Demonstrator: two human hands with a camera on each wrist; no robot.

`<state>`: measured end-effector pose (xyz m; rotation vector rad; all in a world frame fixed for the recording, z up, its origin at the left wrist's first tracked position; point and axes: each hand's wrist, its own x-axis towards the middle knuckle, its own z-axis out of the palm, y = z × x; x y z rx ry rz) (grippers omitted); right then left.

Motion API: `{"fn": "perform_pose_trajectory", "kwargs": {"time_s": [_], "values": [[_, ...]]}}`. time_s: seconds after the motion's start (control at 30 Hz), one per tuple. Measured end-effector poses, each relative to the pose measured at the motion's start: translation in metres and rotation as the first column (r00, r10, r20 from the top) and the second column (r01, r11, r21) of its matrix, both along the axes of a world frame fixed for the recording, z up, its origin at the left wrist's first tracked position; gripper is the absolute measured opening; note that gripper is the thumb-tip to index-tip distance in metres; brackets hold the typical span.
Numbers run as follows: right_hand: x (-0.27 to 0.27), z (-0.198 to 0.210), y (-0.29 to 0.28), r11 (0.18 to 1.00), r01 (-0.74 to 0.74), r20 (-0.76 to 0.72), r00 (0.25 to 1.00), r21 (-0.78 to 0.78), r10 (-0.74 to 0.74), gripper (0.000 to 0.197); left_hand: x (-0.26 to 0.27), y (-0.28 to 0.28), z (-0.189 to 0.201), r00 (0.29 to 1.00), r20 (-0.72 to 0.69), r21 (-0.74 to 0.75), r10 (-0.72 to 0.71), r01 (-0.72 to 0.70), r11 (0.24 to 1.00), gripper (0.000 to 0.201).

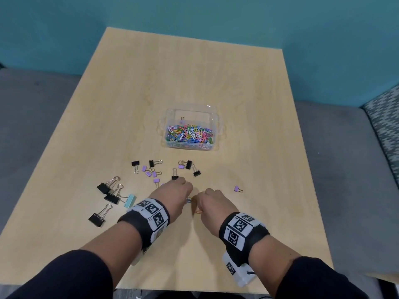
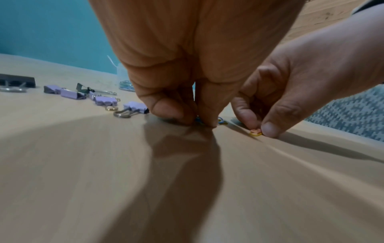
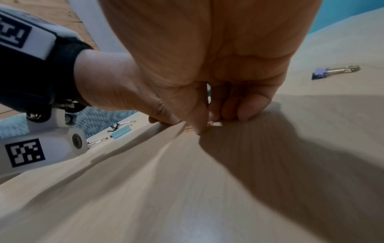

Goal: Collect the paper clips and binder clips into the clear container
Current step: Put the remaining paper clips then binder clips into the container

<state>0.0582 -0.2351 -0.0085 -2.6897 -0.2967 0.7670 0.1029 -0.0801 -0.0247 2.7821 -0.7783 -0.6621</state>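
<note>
1. Both hands are lowered to the table (image 1: 237,87), close together near its front edge. The left hand (image 1: 176,194) has thumb and fingertips (image 2: 172,113) drawn together on a small blue paper clip (image 2: 198,119). The right hand (image 1: 210,201) is pinched on an orange-yellow paper clip (image 2: 256,132) lying flat on the wood.
2. The clear container (image 1: 191,129) stands further back at mid-table, well apart from the hands, already holding a heap of coloured paper clips.
3. Binder clips remain scattered between the container and the hands: black ones (image 1: 103,187), purple ones (image 1: 155,180), one pale blue (image 1: 130,200), and a lone purple one (image 1: 237,188) to the right.
4. Handling, judged: paper clips are light, thin, springy wire lying flush, so a fingertip or nail pinch at an edge is needed; slipping is likely. Binder clips are stiffer and bulkier, and easily taken by the body or the wire handles.
5. Views compared: the head view gives the layout but hides the fingertips; the pinches are shown only by the wrist views. The container's fill is seen only from the head.
</note>
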Motion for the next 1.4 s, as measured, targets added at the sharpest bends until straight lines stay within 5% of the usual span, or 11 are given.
{"fn": "perform_pose_trajectory", "kwargs": {"time_s": [0.3, 0.4, 0.73, 0.8, 0.9, 1.0, 1.1, 1.2, 1.3, 1.33, 1.4], "values": [[-0.005, 0.002, 0.004, 1.000, -0.025, 0.001, 1.000, 0.001, 0.025, 0.029, -0.023, 0.008, -0.004, 0.999, 0.033, 0.002, -0.021, 0.021, 1.000, 0.016], [-0.008, 0.001, 0.006, 1.000, -0.015, 0.014, 1.000, 0.001, 0.015, 0.037, -0.029, 0.010, -0.005, 0.998, 0.005, -0.059, 0.061, -0.061, 0.996, 0.020], [-0.009, -0.001, 0.003, 0.993, 0.106, -0.027, 0.994, 0.059, -0.105, 0.022, -0.042, 0.004, 0.004, 0.959, -0.085, -0.084, 0.271, -0.278, 0.957, 0.030], [-0.006, -0.001, -0.004, 0.917, 0.349, -0.081, 0.937, 0.193, -0.340, 0.014, -0.044, 0.004, 0.004, 0.962, -0.069, -0.070, 0.264, -0.268, 0.961, 0.033], [0.000, -0.006, -0.021, 0.676, 0.648, -0.235, 0.760, 0.350, -0.606, 0.011, -0.047, 0.006, 0.003, 0.963, -0.072, -0.059, 0.261, -0.265, 0.962, 0.034], [-0.002, -0.011, -0.032, 0.511, 0.754, -0.398, 0.654, 0.413, -0.643, 0.023, -0.050, 0.008, 0.001, 0.970, -0.055, -0.075, 0.238, -0.242, 0.967, 0.035], [-0.005, -0.016, -0.033, 0.448, 0.778, -0.478, 0.625, 0.441, -0.617, 0.032, -0.052, 0.009, -0.001, 0.981, -0.009, -0.077, 0.192, -0.193, 0.978, 0.039], [-0.005, -0.016, -0.027, 0.541, 0.730, -0.402, 0.682, 0.418, -0.611, 0.031, -0.053, 0.009, -0.004, 0.981, 0.002, -0.101, 0.192, -0.190, 0.976, 0.037], [0.002, -0.010, -0.019, 0.870, 0.388, -0.157, 0.921, 0.305, -0.356, 0.025, -0.051, 0.007, 0.000, 0.934, -0.103, -0.205, 0.342, -0.357, 0.911, 0.030], [0.006, -0.009, -0.017, 0.948, 0.229, -0.085, 0.973, 0.219, -0.215, 0.024, -0.048, 0.006, 0.003, 0.877, -0.192, -0.257, 0.440, -0.478, 0.840, 0.028], [0.011, -0.008, -0.015, 0.996, 0.024, -0.018, 1.000, 0.091, -0.023, 0.020, -0.040, 0.005, 0.011, 0.641, -0.500, -0.329, 0.582, -0.763, 0.557, 0.022]]}}
